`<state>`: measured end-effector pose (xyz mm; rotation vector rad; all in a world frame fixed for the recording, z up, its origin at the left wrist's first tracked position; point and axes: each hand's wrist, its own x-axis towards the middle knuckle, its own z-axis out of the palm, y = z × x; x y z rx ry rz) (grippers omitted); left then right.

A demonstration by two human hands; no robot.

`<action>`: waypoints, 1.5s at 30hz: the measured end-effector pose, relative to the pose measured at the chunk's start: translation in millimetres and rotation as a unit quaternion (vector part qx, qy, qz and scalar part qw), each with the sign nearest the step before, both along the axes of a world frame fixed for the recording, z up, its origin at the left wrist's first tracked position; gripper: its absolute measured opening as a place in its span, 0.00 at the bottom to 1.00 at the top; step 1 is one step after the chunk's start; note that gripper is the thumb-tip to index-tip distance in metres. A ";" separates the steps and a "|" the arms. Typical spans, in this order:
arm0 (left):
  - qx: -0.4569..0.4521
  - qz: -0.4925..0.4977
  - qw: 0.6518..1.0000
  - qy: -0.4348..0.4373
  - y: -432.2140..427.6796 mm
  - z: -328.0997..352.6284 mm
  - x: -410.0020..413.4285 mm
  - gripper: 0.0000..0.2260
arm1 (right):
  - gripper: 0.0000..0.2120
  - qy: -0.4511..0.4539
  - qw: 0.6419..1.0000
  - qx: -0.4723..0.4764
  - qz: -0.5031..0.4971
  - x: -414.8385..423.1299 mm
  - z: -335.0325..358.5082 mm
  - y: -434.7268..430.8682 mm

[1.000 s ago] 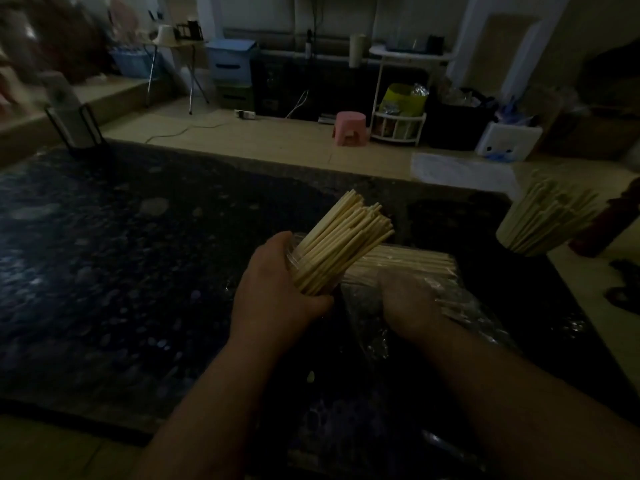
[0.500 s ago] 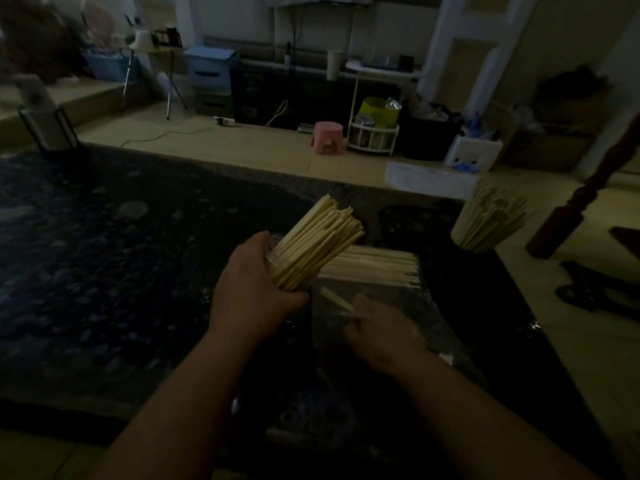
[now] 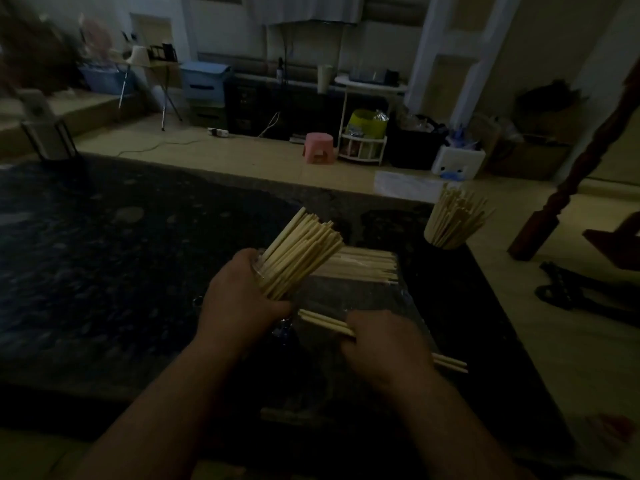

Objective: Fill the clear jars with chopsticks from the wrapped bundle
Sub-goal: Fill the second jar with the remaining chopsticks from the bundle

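Left hand (image 3: pixel 239 299) is wrapped round the clear jar (image 3: pixel 257 267), gripping it at a tilt, mouth leaning up and to the right over the dark counter (image 3: pixel 104 265). Cannot tell whether its base rests on the counter. The jar is thick with chopsticks (image 3: pixel 301 249), which fan out of the mouth. My reading: nearly full, room for a few more at most.

Right hand (image 3: pixel 384 344) is curled round a small clutch of loose sticks (image 3: pixel 325 320), three or so. Their tips point left toward the held jar and the tail ends poke out past my wrist. They are not yet in the jar.

A second jar (image 3: pixel 450 223) stands at the far right edge of the counter, well apart, bristling full. I count that one done.

The wrapped bundle (image 3: pixel 363 266) lies flat just beyond both hands, its plastic (image 3: pixel 388 299) slack and open toward me. A fair layer of sticks is left inside.

The light is poor. I see no empty jar waiting, though the dark counter could hide one.
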<state>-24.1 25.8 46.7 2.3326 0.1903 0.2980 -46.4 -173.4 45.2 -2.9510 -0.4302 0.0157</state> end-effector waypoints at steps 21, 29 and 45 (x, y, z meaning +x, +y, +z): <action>0.055 -0.048 0.997 -0.022 -3.3 -3.3 2.5 0.40 | 0.11 -0.361 0.919 0.142 0.065 31.2 19.2 -27.7; 0.086 -0.067 0.994 -0.029 -1.6 -4.5 9.5 0.41 | 0.19 -0.351 0.902 0.252 -0.007 30.2 14.4 -19.6; 0.135 -0.106 0.985 -0.015 -7.2 -11.3 10.1 0.42 | 0.10 -0.136 0.728 0.666 -0.095 30.1 25.8 1.2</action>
